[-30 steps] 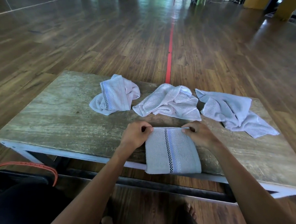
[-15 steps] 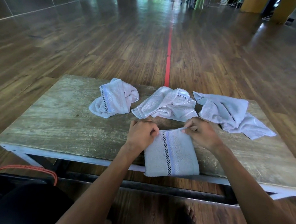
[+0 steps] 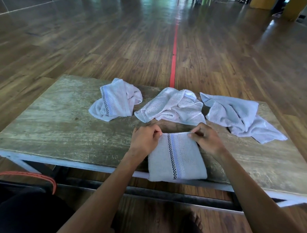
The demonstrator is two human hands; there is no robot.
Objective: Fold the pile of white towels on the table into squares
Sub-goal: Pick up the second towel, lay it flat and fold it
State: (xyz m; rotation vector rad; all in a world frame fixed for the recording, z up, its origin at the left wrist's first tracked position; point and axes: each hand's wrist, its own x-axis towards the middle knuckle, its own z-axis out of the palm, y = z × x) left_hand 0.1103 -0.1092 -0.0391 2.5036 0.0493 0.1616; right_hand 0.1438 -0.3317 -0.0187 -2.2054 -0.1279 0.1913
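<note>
Pinching the towel (image 3: 176, 161) by its far corners, left hand (image 3: 145, 140) and right hand (image 3: 206, 140) are squaring the fold. It's lying just below the fingers (image 3: 194, 131), overhanging the table (image 3: 60, 124) edge. Next is likely halving it, corners matched.

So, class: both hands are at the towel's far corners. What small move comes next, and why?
Probably fold the far edge back onto the near edge. The left hand and right hand each pinch a far corner of the towel, which looks longer than wide and overhangs the table edge; one fold should square it.
</note>
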